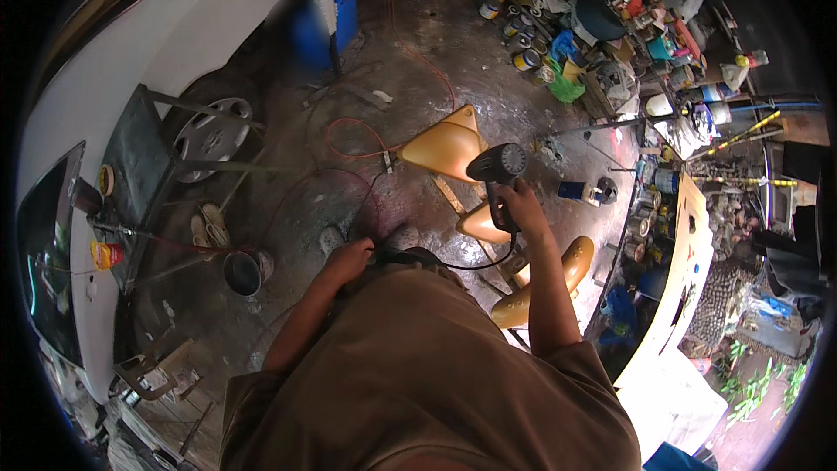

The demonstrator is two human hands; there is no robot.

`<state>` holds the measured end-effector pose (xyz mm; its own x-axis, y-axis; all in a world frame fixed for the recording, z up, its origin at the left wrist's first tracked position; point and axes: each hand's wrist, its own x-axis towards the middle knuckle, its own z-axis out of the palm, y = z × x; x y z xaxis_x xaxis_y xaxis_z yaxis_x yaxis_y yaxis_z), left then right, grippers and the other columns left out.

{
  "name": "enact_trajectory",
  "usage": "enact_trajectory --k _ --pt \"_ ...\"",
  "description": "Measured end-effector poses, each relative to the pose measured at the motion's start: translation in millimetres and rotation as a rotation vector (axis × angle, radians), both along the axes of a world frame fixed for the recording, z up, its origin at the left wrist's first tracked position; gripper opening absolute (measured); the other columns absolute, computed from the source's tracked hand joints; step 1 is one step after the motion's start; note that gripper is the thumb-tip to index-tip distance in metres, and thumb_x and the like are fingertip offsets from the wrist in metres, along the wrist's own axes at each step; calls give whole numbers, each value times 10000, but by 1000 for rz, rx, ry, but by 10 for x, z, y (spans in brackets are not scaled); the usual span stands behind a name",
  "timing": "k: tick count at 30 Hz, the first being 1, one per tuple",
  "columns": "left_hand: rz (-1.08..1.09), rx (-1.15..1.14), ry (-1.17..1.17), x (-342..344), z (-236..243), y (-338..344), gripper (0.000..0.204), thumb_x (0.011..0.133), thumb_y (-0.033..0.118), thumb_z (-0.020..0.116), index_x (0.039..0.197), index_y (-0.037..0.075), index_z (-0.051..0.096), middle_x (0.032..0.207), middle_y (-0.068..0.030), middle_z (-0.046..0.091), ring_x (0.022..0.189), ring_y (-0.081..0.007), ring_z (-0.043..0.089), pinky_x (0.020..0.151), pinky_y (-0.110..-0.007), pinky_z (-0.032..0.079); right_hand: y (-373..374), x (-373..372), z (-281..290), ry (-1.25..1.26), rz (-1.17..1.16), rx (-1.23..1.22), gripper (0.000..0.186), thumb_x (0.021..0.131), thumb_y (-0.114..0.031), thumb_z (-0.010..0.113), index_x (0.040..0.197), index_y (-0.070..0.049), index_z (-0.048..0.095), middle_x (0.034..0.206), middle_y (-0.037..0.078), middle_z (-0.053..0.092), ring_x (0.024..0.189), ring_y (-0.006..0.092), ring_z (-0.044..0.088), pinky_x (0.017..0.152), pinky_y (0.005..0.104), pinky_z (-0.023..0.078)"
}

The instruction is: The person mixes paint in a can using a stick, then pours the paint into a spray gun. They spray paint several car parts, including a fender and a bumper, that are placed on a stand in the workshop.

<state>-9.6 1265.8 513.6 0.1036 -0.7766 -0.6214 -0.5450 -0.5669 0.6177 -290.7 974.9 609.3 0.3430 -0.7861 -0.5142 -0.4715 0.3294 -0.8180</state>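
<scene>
My right hand (520, 207) grips the handle of a black hair dryer (499, 164), held over gold-painted panels. The dryer's round grille faces up. Close to its front end lies a large pointed gold panel (443, 144). A smaller gold panel (485, 223) is partly hidden behind the dryer and my hand. A curved gold fender-like part (576, 263) shows beside my right forearm, which covers some of it. Near my waist, my left hand (352, 262) is closed around the dryer's black cord (482, 267). The panels rest on a low wooden frame (449, 195).
An orange hose (335, 122) loops over the stained floor. Left are a metal-legged table (144, 153), a wheel (212, 139) and a bucket (247, 272). A fan (324, 0) stands by a blue drum (346, 17). Paint cans (527, 59) and clutter crowd the right.
</scene>
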Motion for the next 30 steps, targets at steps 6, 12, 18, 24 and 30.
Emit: enact_trajectory --k 6,12,18,24,30 --pt "49 1 -60 62 16 177 244 964 228 523 1132 103 648 1103 -177 696 1048 -397 651 884 -489 510 48 727 97 -100 135 274 236 946 -228 650 1051 -44 546 728 19 556 547 115 542 454 291 435" --pt "110 33 -42 96 21 279 248 965 227 525 1136 102 652 1110 -176 697 1047 -403 652 882 -495 514 65 1068 139 -152 188 256 235 952 -227 650 1034 -38 537 759 30 570 560 121 546 465 287 451" --pt "118 70 -58 92 79 229 238 975 231 519 1133 99 638 1084 -179 698 1027 -405 652 847 -503 508 -318 985 42 -197 -12 211 242 939 -239 679 1031 -53 555 787 37 599 564 127 575 495 280 490" --pt "68 -28 -34 72 129 19 206 985 228 536 1110 89 622 1047 -195 692 1007 -410 651 826 -501 506 -1051 620 -486 -267 -266 -12 197 933 -212 667 947 -91 512 732 67 594 549 174 592 485 322 507" --pt "-10 -42 -45 31 0 3 197 982 212 551 1110 81 624 1069 -194 690 1015 -406 649 835 -497 508 -1120 300 -339 -406 -340 126 213 938 -239 674 947 -102 512 737 75 602 569 178 587 513 333 509"
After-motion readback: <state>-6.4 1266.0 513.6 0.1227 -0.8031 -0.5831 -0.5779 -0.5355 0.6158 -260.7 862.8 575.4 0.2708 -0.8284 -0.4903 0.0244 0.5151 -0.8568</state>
